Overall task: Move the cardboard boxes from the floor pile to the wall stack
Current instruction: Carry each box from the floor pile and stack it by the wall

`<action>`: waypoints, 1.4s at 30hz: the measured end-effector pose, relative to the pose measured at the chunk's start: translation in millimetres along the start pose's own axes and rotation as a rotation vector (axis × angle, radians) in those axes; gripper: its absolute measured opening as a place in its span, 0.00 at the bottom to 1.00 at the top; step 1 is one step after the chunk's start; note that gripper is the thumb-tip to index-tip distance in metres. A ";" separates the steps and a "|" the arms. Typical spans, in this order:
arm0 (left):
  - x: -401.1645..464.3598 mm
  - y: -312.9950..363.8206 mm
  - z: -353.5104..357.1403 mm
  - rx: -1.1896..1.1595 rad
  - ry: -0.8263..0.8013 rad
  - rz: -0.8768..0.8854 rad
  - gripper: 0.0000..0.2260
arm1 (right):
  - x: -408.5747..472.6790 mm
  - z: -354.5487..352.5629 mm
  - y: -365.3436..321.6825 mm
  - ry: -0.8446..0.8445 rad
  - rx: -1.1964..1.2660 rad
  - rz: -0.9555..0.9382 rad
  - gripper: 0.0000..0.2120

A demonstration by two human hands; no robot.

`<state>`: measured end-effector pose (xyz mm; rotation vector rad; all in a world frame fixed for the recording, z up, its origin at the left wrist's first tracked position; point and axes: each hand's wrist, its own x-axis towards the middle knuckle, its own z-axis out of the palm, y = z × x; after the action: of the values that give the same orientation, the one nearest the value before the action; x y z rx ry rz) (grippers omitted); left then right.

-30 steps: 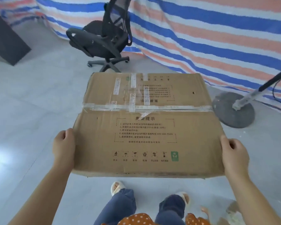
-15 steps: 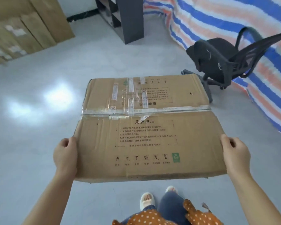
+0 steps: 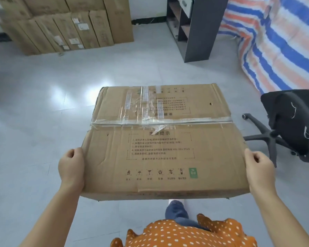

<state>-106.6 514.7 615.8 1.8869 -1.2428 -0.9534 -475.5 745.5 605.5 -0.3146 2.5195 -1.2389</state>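
Cardboard box (image 3: 161, 145) is held flat above the floor (image 3: 34, 122), long axis running left to right, taped seam uppermost. Left hand (image 3: 71, 166) grips its left end, right hand (image 3: 259, 168) its right end; wall stack (image 3: 66, 24) stands well ahead.

both hands (image 3: 71, 167) (image 3: 259, 169) curled, arms outstretched
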 end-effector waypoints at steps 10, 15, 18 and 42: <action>101.5 52.0 51.4 -0.068 0.201 -0.117 0.08 | 143.2 118.4 -140.8 -0.162 -0.136 -0.158 0.20; 194.0 56.5 41.6 -0.108 0.291 -0.187 0.08 | 166.2 227.3 -213.9 -0.247 -0.129 -0.230 0.20; 266.5 67.2 31.0 -0.112 0.306 -0.201 0.08 | 172.5 294.8 -254.7 -0.238 -0.111 -0.242 0.20; 747.1 239.4 85.5 -0.034 0.393 -0.154 0.10 | 352.3 691.4 -568.9 -0.283 -0.070 -0.279 0.21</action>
<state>-78.5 -273.9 618.3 2.0417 -0.8542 -0.6307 -511.5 -215.9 597.1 -0.8209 2.3316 -1.1098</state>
